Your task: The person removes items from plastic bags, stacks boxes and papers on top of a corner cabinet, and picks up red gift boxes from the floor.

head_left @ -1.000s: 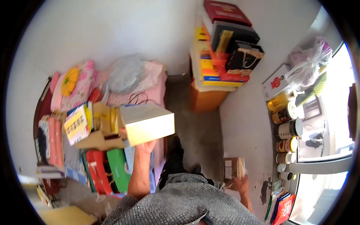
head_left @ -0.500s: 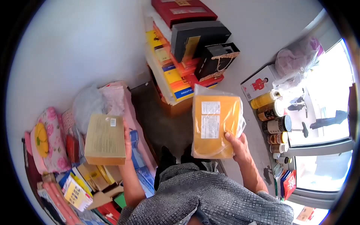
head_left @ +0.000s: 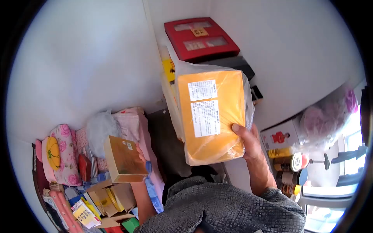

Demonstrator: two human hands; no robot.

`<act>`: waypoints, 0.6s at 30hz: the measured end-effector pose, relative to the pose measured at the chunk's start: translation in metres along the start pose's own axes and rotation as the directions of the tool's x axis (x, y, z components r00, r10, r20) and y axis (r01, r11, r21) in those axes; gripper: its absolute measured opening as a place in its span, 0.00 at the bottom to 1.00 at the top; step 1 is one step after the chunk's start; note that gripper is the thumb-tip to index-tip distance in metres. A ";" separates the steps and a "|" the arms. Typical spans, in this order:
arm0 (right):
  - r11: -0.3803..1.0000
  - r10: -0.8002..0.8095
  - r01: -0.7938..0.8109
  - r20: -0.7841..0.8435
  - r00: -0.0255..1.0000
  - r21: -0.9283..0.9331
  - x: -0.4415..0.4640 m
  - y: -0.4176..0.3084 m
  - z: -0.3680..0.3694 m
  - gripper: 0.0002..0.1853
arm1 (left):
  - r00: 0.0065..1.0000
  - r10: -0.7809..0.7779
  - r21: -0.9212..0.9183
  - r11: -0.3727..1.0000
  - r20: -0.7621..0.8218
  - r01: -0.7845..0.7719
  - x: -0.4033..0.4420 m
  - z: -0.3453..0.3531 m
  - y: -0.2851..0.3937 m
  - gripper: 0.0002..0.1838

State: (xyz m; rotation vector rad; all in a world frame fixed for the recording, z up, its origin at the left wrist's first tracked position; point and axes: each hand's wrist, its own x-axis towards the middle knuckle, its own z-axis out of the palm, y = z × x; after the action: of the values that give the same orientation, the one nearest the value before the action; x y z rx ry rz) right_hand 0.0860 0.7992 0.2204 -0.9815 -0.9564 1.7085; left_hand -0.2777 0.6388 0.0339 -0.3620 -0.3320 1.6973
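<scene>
My right hand [head_left: 253, 149] grips an orange-yellow package [head_left: 229, 112] in a clear plastic bag, thumb across its lower right front. Two white printed labels are on the package's face. My left hand [head_left: 140, 155] is closed on the right side of a gold box [head_left: 126, 161], which is tilted and lower than the package. A small barcode label shows near the box's top. Most of the left fingers are hidden behind the box.
Behind the package, a red box [head_left: 217, 39] with clear windows tops a stack with a dark grey box [head_left: 246, 68]. At left, a bed holds a flowered pillow [head_left: 67, 151] and an open carton [head_left: 126, 198]. Jars [head_left: 293, 178] line the right side by the window.
The orange-yellow package has come up and closer, now covering much of the stack. The gold box has tilted and looks smaller. My view has shifted, showing more of the upper wall.
</scene>
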 end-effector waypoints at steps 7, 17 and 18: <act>0.895 -0.362 0.401 0.204 0.910 -0.198 0.073 -0.064 0.027 0.28 | 0.984 0.170 0.185 0.970 -0.044 -0.159 0.027 -0.008 -0.018 0.32; -0.359 -0.736 0.681 0.643 0.214 -0.638 0.205 -0.107 0.069 0.28 | 0.981 0.190 0.405 0.900 -0.029 -0.162 0.068 0.015 0.026 0.29; -0.365 -0.735 0.680 0.645 0.209 -0.636 0.225 -0.106 0.067 0.28 | 0.974 0.225 0.453 0.870 -0.016 -0.193 0.070 0.025 0.023 0.25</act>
State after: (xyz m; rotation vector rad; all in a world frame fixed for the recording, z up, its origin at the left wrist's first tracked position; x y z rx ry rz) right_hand 0.0003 1.0292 0.2976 -0.5921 -2.0137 -0.2815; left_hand -0.3189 0.7038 0.0432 -0.1121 0.1629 1.9079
